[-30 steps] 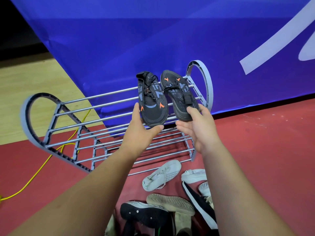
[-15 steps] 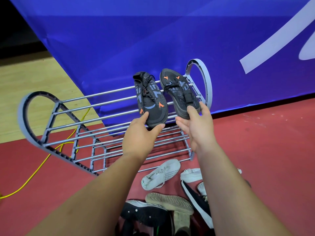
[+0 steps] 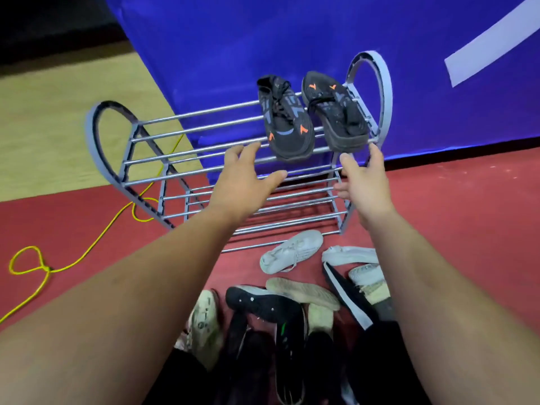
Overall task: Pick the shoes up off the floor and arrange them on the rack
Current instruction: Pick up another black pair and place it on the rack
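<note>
Below, shoe pile [image 3: 258,302] (partly cut off).

black shoes [image 3: 309,118] on rack [image 3: 187,133], hands open

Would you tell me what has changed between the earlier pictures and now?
The left hand and right hand let go of the black shoes at the toes and drew back slightly, fingers spread. The pair stays side by side on the top tier of the rack, right end; the floor pile is untouched.
</note>
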Demonstrator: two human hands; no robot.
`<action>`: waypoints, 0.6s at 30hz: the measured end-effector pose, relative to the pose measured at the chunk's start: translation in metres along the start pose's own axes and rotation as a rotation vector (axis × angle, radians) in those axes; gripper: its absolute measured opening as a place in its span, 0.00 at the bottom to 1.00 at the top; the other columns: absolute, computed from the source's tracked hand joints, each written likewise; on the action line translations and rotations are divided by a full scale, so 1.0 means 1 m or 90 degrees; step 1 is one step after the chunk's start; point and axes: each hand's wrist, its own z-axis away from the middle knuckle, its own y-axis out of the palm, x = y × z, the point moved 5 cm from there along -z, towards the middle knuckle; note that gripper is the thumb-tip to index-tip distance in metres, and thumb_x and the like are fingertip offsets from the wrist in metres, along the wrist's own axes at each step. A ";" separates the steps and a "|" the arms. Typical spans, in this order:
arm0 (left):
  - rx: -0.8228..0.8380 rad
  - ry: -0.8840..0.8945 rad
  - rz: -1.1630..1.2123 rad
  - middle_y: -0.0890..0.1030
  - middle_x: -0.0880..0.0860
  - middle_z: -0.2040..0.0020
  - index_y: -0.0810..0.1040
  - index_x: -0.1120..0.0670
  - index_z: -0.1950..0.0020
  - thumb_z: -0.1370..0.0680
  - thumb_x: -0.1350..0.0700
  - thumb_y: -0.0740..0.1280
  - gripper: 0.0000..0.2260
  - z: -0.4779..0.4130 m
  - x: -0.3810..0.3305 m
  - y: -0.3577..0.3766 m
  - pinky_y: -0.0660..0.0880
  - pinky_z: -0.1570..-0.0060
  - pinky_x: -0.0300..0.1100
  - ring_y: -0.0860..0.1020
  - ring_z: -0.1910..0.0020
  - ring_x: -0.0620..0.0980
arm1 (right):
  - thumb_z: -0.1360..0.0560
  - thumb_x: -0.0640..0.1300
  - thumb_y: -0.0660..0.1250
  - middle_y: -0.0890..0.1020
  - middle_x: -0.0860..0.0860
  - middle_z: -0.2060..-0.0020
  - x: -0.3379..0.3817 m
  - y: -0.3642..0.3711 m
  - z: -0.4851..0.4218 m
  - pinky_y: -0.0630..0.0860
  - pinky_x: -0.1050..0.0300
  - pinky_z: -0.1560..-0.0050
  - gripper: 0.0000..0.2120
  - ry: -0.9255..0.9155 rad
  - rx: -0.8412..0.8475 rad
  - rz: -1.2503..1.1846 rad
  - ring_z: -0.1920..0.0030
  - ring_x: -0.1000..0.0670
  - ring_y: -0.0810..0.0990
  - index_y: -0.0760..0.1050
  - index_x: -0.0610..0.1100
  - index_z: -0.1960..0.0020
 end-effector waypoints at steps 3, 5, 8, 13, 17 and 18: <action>-0.012 0.008 -0.057 0.65 0.54 0.25 0.67 0.50 0.22 0.25 0.35 0.69 0.35 0.029 0.030 -0.013 0.72 0.31 0.52 0.77 0.35 0.56 | 0.28 0.61 0.68 0.82 0.54 0.55 -0.019 0.002 0.014 0.81 0.39 0.44 0.41 -0.008 0.001 0.130 0.52 0.44 0.86 0.56 0.55 0.19; -0.016 -0.007 -0.081 0.67 0.54 0.27 0.69 0.52 0.23 0.23 0.38 0.70 0.33 0.052 0.057 -0.015 0.71 0.31 0.49 0.77 0.35 0.56 | 0.30 0.65 0.67 0.84 0.52 0.46 -0.033 0.013 0.022 0.78 0.41 0.37 0.43 -0.019 0.030 0.229 0.43 0.44 0.83 0.57 0.56 0.20; 0.013 -0.051 -0.089 0.68 0.55 0.27 0.70 0.53 0.25 0.22 0.42 0.70 0.29 0.080 0.101 -0.010 0.70 0.31 0.48 0.76 0.35 0.57 | 0.24 0.60 0.68 0.84 0.48 0.48 -0.044 0.035 0.041 0.75 0.51 0.38 0.38 -0.058 0.114 0.370 0.44 0.46 0.81 0.58 0.51 0.18; 0.085 -0.208 -0.097 0.69 0.58 0.27 0.70 0.53 0.24 0.22 0.49 0.70 0.27 0.124 0.190 0.015 0.68 0.31 0.47 0.74 0.32 0.59 | 0.21 0.52 0.67 0.84 0.45 0.45 -0.076 0.083 0.065 0.72 0.54 0.38 0.27 -0.112 0.226 0.598 0.37 0.43 0.79 0.70 0.45 0.24; 0.136 -0.388 -0.045 0.75 0.61 0.33 0.71 0.54 0.25 0.25 0.53 0.67 0.27 0.156 0.242 0.050 0.76 0.38 0.51 0.79 0.42 0.63 | 0.22 0.48 0.66 0.85 0.43 0.44 -0.130 0.118 0.078 0.74 0.54 0.44 0.21 -0.090 0.346 0.693 0.42 0.41 0.81 0.76 0.45 0.30; 0.160 -0.389 -0.035 0.75 0.60 0.33 0.71 0.54 0.25 0.25 0.52 0.66 0.27 0.160 0.246 0.061 0.76 0.38 0.51 0.79 0.42 0.63 | 0.22 0.49 0.65 0.85 0.43 0.44 -0.146 0.123 0.081 0.75 0.54 0.46 0.21 -0.068 0.370 0.705 0.44 0.42 0.82 0.77 0.45 0.30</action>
